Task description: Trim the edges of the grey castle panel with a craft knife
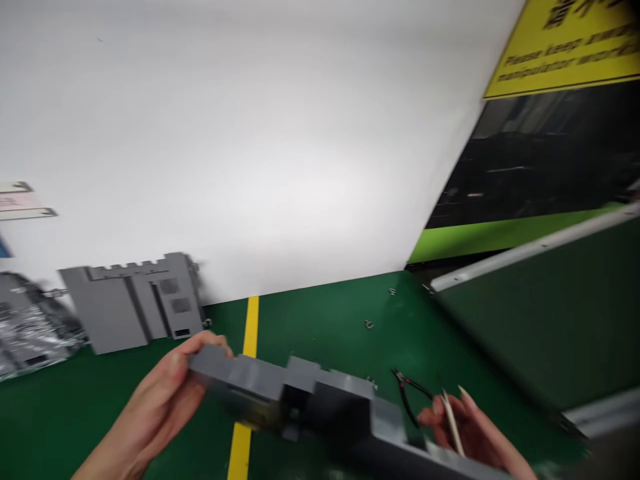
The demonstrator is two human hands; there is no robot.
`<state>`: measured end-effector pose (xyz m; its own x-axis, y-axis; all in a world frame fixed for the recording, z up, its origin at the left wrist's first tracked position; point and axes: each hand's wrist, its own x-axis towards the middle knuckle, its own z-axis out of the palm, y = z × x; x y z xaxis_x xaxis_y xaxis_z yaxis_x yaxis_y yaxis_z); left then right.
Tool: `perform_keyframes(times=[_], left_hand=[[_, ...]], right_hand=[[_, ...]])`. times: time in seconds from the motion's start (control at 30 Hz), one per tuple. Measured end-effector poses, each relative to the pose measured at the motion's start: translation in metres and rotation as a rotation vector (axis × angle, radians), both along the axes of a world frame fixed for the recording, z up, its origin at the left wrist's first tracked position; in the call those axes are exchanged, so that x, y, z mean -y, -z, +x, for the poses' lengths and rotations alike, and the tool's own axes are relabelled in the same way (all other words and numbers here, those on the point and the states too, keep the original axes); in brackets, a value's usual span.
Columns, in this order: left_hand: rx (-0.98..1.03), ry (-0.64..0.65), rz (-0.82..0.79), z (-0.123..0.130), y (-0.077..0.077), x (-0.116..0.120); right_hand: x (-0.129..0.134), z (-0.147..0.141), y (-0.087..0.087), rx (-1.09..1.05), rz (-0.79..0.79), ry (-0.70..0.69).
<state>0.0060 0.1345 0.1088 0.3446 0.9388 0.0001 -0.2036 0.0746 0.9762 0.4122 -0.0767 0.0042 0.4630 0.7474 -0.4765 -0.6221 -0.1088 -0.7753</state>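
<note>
Landmark: the yellow stripe (251, 327) on the green tabletop (310, 313); the grey plastic housing (345, 385) is held up across the stripe's near part, running rightward and tilted down; the left hand (167, 387), left of the stripe, has fingers closed around the housing's end; the right hand (477, 427), well right of the stripe, has fingers pinched on a slim pale stick (453, 421); contact between right hand and housing cannot be confirmed.

Progress: handling judged under way, with housing and stick both taken up and the housing not yet set down; blur prevents telling what is finished or outstanding on it; right of the stripe, the wire cutters (399, 379) lie unheld; left of it, a grey slotted panel (117, 313) leans upright by the white wall (300, 147), beside a film-wrapped grey part (33, 333), both untouched.
</note>
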Motion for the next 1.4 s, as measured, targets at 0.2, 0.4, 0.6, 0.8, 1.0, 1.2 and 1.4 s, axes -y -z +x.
perform_keyframes(times=[0.2, 0.4, 0.6, 0.8, 1.0, 1.2, 1.4], left_hand=[[0.067, -0.331, -0.396, -0.001, 0.067, -0.017], [0.244, -0.281, -0.66, -0.008, 0.158, -0.029], [-0.105, -0.516, -0.71, -0.013, 0.184, -0.038], [0.005, -0.285, 0.085, 0.026, 0.069, -0.036], [-0.068, 0.119, 0.211, 0.081, 0.016, -0.055], [-0.165, 0.211, 0.272, 0.099, 0.026, -0.071], [-0.159, 0.2, 0.133, 0.103, 0.042, -0.095]], right_hand=[[-0.005, -0.024, -0.063, 0.085, 0.321, -0.17], [-0.035, -0.07, -0.107, 0.164, 0.382, -0.458], [-0.073, -0.13, -0.127, 0.185, 0.299, -0.605], [-0.116, -0.167, -0.12, 0.31, 0.282, -0.585], [-0.134, -0.174, -0.106, 0.339, 0.294, -0.558], [-0.129, -0.148, -0.1, 0.273, 0.323, -0.584], [-0.12, -0.114, -0.075, 0.24, 0.202, -0.515]])
